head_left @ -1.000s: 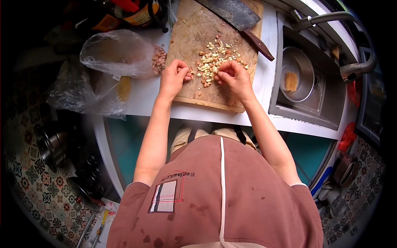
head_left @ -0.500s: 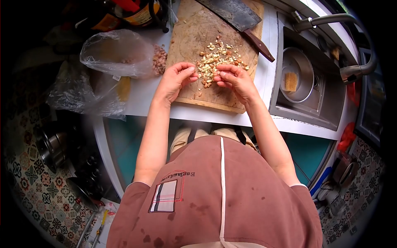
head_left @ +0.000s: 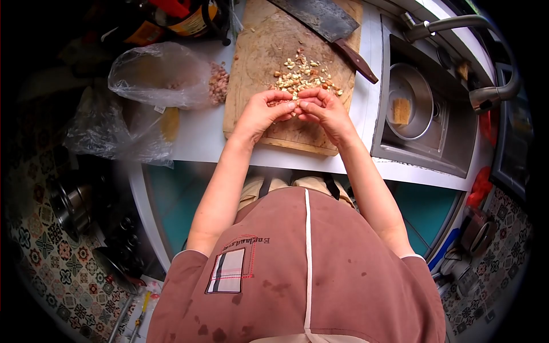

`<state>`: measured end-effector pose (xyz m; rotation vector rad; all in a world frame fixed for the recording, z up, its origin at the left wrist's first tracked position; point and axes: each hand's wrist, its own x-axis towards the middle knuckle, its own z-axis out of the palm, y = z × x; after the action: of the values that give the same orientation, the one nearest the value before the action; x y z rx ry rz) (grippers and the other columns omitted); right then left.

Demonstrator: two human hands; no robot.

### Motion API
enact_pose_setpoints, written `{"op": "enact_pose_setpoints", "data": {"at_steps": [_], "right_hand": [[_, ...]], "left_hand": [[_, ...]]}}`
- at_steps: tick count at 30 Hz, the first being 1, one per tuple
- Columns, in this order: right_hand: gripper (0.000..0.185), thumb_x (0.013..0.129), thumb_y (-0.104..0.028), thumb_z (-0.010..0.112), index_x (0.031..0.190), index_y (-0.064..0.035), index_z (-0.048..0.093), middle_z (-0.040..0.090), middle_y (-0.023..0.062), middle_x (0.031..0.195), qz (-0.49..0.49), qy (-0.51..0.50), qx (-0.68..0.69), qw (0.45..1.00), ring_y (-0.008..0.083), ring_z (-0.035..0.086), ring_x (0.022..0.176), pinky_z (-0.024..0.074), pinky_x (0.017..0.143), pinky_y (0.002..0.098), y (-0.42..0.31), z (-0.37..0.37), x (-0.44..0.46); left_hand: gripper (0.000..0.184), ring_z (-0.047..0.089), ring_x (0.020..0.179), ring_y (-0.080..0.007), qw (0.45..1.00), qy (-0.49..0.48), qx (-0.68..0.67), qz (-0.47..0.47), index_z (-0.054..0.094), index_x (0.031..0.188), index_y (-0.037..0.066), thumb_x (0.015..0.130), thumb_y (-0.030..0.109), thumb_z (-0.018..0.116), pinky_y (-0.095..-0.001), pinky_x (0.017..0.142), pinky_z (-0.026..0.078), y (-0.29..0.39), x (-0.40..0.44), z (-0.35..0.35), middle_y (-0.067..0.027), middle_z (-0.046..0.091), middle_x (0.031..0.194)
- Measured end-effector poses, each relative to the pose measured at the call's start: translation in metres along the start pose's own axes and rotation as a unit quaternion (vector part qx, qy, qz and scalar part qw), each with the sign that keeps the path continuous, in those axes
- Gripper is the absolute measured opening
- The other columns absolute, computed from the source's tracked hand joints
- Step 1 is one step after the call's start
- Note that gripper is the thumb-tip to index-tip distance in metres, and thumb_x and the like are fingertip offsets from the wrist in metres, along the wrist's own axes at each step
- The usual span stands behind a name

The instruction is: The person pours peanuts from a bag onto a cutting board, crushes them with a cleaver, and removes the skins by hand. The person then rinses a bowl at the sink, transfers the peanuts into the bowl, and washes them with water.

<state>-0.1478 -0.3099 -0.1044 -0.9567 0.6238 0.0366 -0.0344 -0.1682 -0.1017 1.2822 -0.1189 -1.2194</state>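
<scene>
Chopped nuts [head_left: 305,74], pale with reddish-brown skins, lie scattered on the wooden cutting board [head_left: 257,48]. My left hand [head_left: 264,116] and my right hand [head_left: 327,114] meet at the near side of the pile, over the board. On both, thumb and fingers are pinched together, with the fingertips close to touching. Whatever is between them is too small or too hidden to make out. Beyond the nuts lies a cleaver [head_left: 323,20], its blade on the board and its brown handle pointing to the right over the board's edge.
Left of the board, a clear plastic bag [head_left: 157,74] lies beside a heap of pinkish nuts [head_left: 218,83]. On the right, the sink [head_left: 452,151] holds a metal bowl [head_left: 426,94] with a yellow sponge [head_left: 401,111], beside a faucet [head_left: 457,26]. Bottles [head_left: 191,23] stand at the back left.
My left hand has moved right across the board to meet my right hand, which has barely moved. Their fingertips, apart before, are now together.
</scene>
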Motion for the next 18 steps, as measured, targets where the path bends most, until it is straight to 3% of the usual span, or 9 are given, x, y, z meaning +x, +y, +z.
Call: {"op": "enact_pose_setpoints", "data": {"at_steps": [18], "right_hand": [[0.016, 0.087, -0.007, 0.057, 0.099, 0.0033, 0.059, 0.063, 0.0071, 0.082, -0.026, 0.049, -0.08, 0.995, 0.0114, 0.062, 0.072, 0.0521, 0.061, 0.0218, 0.0063, 0.0039, 0.0053]], "left_hand": [[0.015, 0.062, 0.072, -0.0102, 1.0, -0.005, -0.004, -0.004, 0.06, 0.096, -0.002, 0.084, 0.008, 0.062, -0.0188, 0.064, 0.052, -0.0023, 0.0006, 0.0013, -0.0067, 0.063, 0.085]]}}
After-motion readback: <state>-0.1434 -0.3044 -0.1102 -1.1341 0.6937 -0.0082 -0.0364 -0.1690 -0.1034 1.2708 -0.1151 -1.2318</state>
